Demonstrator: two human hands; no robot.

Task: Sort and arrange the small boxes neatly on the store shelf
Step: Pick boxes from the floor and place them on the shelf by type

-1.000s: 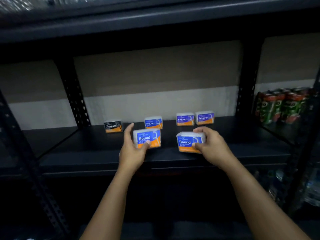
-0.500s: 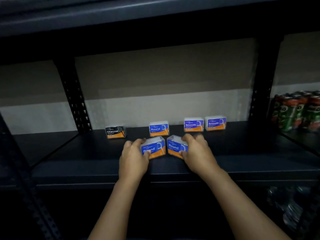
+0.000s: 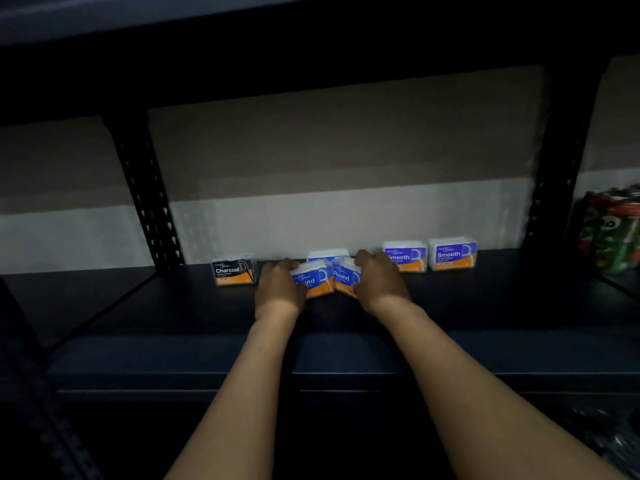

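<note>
Both hands reach to the back of the dark shelf (image 3: 485, 341). The left hand (image 3: 278, 289) curls its fingers round the left end of one Round box (image 3: 313, 278); the right hand (image 3: 379, 284) likewise grips a second Round box (image 3: 344, 277) at its right end. The two boxes meet between the hands, angled toward each other. Directly behind them, partly hidden, stands a third Round box (image 3: 327, 254). A Charcoal box (image 3: 233, 271) stands just left of the left hand; two Smooth boxes (image 3: 452, 254) stand right of the right hand, the nearer partly covered by it. Cans (image 3: 613, 230) occupy the far right.
</note>
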